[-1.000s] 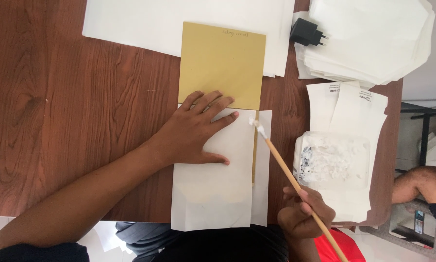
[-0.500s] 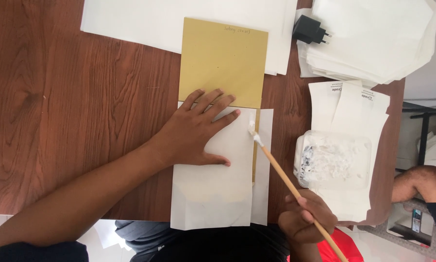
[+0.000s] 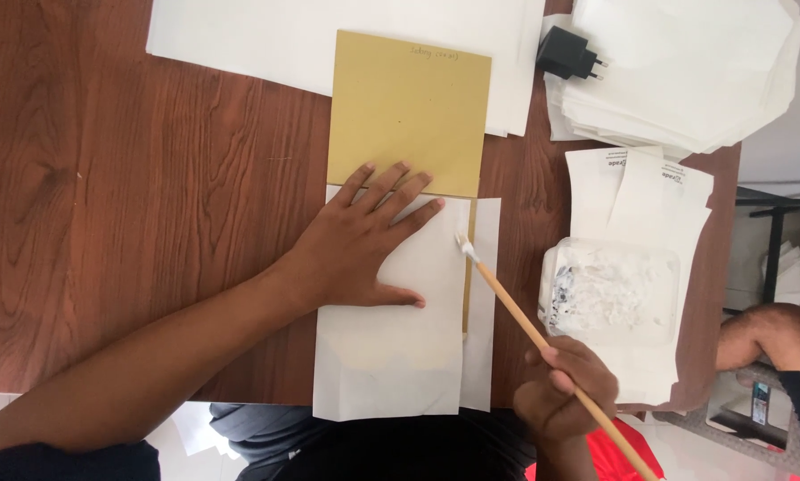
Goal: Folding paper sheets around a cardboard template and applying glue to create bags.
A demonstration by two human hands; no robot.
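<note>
- The brown wooden surface is carrying all the things, and a large white sheet is lying along its far edge.
- A stack of white paper bags is sitting at the far right corner, with a small black charger leaning on its left edge.
- A yellow-brown card is lying in the middle, partly over the large sheet; it is showing small handwriting near its top edge.
- A white folded paper is lying just below the card, near the person.
- The left hand is pressing flat on this paper, fingers spread, gripping nothing.
- A clear tub of white paste is resting on white labelled paper on the right.
- The right hand is keeping its grip closed around a thin wooden brush, whose white tip is touching the paper's right edge.
</note>
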